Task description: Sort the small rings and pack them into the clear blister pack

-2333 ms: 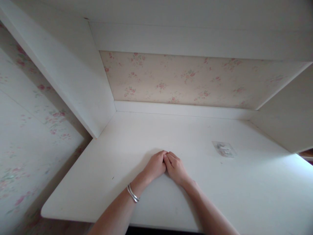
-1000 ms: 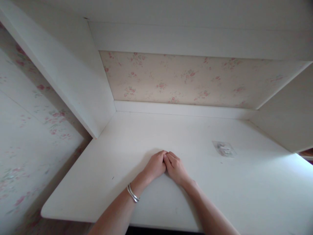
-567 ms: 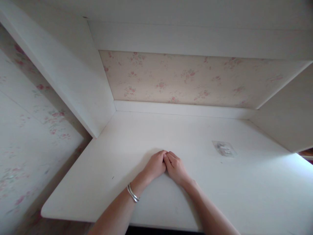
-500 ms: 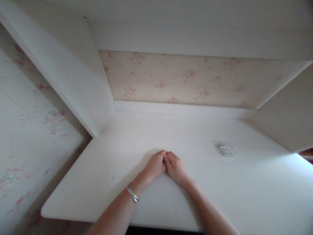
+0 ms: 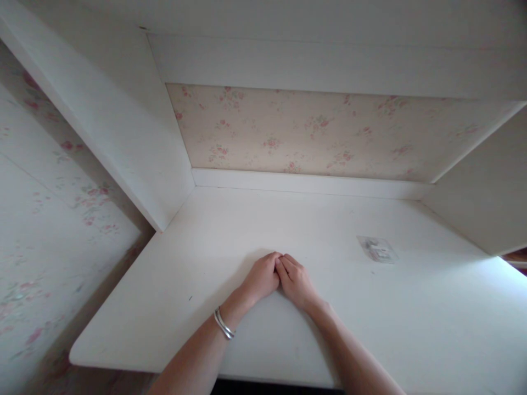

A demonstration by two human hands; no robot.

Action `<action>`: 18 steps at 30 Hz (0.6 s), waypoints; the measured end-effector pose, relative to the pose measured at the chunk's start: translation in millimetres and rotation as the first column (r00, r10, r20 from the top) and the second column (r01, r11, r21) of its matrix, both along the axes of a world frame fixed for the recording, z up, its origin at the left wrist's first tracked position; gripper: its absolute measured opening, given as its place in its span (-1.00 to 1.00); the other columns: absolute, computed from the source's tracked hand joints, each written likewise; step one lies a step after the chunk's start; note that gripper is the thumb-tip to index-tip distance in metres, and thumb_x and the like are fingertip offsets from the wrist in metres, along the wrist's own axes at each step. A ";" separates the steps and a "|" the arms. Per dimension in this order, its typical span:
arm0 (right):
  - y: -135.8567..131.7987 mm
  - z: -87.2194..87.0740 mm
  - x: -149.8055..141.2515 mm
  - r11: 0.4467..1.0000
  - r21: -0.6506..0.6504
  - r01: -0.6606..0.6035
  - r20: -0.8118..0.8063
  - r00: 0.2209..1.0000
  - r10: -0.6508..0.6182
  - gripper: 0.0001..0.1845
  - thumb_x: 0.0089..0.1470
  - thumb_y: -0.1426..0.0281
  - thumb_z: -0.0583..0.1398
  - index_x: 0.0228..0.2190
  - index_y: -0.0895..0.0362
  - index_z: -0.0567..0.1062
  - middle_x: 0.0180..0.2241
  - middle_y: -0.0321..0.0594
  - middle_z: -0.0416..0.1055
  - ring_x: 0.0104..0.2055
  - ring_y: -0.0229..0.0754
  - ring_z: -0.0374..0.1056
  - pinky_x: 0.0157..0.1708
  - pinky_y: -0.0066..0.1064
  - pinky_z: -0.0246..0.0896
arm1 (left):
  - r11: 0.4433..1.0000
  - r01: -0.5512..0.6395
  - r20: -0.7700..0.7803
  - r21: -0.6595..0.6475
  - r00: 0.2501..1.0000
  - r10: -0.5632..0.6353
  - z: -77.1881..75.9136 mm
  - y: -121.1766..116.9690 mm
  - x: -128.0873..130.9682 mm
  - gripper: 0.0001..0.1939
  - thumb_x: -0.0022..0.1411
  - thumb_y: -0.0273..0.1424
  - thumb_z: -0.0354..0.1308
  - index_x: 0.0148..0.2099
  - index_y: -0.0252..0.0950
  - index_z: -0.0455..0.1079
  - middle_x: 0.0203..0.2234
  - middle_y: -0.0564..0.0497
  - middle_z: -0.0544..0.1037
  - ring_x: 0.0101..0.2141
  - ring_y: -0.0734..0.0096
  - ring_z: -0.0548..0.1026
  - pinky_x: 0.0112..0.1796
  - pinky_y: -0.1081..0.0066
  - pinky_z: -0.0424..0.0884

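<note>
My left hand (image 5: pixel 261 276) and my right hand (image 5: pixel 298 283) rest together on the white desk (image 5: pixel 255 219), meeting at the fingers. Both are closed, with the right fingers and thumb folded against the left. No object shows between them, though the palms are turned out of sight. Two silver bangles (image 5: pixel 223 323) circle the left wrist. Off to the right of my hands lies a small clear plastic packet (image 5: pixel 377 249), apart from them; its pale contents are too blurred to name.
White side panels (image 5: pixel 123 126) bound the desk on the left and right. A shelf (image 5: pixel 308 66) overhangs the back, above floral wallpaper (image 5: pixel 288 131). A tiny dark speck (image 5: pixel 190 298) lies left of my hands. The desk's rounded front corner (image 5: pixel 76 354) is at lower left.
</note>
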State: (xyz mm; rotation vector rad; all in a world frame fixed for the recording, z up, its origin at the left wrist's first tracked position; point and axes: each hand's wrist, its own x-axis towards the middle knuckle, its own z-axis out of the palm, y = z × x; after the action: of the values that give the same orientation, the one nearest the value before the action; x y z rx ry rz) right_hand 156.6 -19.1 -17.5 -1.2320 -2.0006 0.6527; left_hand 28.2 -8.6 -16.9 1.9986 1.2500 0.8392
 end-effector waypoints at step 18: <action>69.8 21.0 219.1 0.694 0.214 0.688 0.568 0.491 -0.661 -0.31 -0.05 -0.10 0.06 0.03 0.03 0.36 0.08 0.04 0.12 0.08 0.27 0.08 -0.07 0.13 0.05 | 1.000 0.007 -0.032 0.028 0.999 -0.007 -11.5 2.6 -0.1 -0.74 0.20 -0.50 -0.05 -0.11 -0.30 0.39 -0.26 -0.05 0.53 -0.26 0.36 0.46 -0.18 0.39 0.35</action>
State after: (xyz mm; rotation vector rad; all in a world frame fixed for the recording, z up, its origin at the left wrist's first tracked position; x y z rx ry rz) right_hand 375.7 50.7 3.5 -2.3056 -1.6880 -0.1537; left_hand 28.1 -6.0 -28.5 2.0450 1.2549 0.8288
